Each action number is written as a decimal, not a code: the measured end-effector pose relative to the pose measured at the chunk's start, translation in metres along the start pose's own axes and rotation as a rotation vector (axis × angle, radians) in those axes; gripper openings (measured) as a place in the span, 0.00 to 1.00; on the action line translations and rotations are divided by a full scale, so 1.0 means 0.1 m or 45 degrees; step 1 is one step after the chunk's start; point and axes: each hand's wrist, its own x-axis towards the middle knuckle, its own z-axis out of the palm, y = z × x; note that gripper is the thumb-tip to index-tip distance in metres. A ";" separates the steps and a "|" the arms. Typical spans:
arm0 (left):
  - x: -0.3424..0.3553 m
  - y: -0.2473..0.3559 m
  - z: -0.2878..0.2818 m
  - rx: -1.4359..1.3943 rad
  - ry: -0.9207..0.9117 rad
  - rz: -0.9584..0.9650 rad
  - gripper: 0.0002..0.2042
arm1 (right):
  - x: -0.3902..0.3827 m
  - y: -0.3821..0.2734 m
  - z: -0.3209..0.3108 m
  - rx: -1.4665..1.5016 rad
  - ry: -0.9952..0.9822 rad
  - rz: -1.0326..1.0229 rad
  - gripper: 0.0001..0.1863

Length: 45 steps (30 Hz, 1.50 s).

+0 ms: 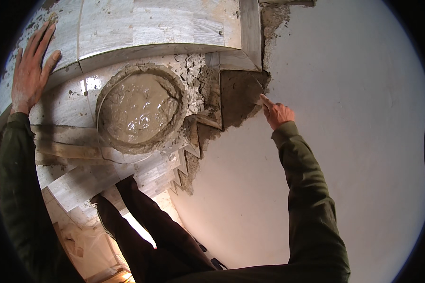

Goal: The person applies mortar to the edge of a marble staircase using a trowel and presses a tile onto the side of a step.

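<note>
My left hand (30,70) lies on the pale grey wood-look tile (127,21) of the upper step at the left, fingers slightly apart. My right hand (278,113) is closed on a thin tool (260,88), probably a trowel, at the wall beside a step; its exact shape is hard to make out. The tool meets a dark patch of damp mortar (238,94) within the stepped wall edge. Between my hands, a round bucket (104,85) full of wet grey mortar sits on a step, its wire handle hanging down.
Tiled steps (75,188) descend toward the lower edge, where my dark-clothed legs stand. Grey rubble (193,75) lies beside the bucket. Zigzag tile skirting (231,59) follows the steps along the white wall (344,118), with rough mortar along its edge.
</note>
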 end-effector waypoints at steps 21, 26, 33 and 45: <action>-0.02 0.00 -0.02 0.045 -0.005 -0.024 0.27 | 0.23 0.13 -0.44 -0.136 -0.126 -0.144 0.21; -0.02 0.00 0.00 0.024 0.001 -0.004 0.27 | 0.34 0.10 -0.51 -0.177 -0.206 -0.154 0.21; -0.02 0.01 0.01 0.108 -0.097 -0.039 0.28 | 0.48 0.02 -0.62 -0.175 -0.208 -0.217 0.22; 0.01 0.02 -0.04 -0.055 0.017 -0.015 0.27 | 0.66 -0.03 -0.47 -0.246 -0.223 -0.280 0.21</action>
